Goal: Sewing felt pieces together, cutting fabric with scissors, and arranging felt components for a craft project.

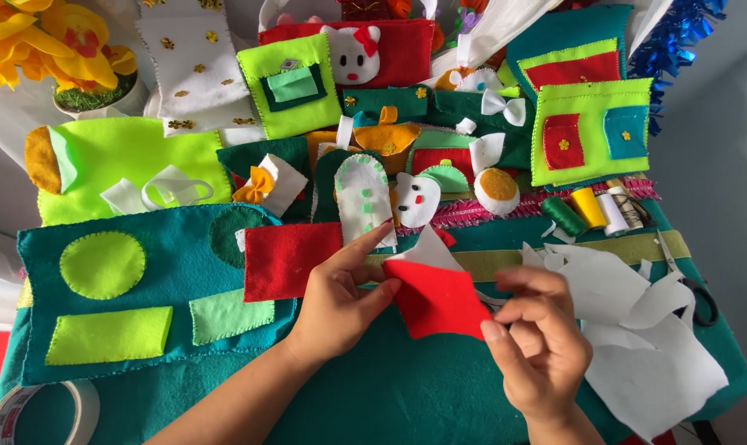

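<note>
My left hand (336,301) and my right hand (538,334) hold a small red felt piece (435,298) between them, over a teal felt sheet (406,387). The left thumb and fingers pinch its left edge; the right fingertips grip its lower right corner. A white felt scrap (429,249) pokes up just behind the red piece. A red felt rectangle (287,259) lies directly left of my left hand.
A teal felt panel (176,276) with lime shapes lies at left. White felt offcuts (637,330) and scissors (703,301) lie at right. Thread spools (592,210) sit behind them. Several felt crafts fill the back. A tape roll (40,412) is at bottom left.
</note>
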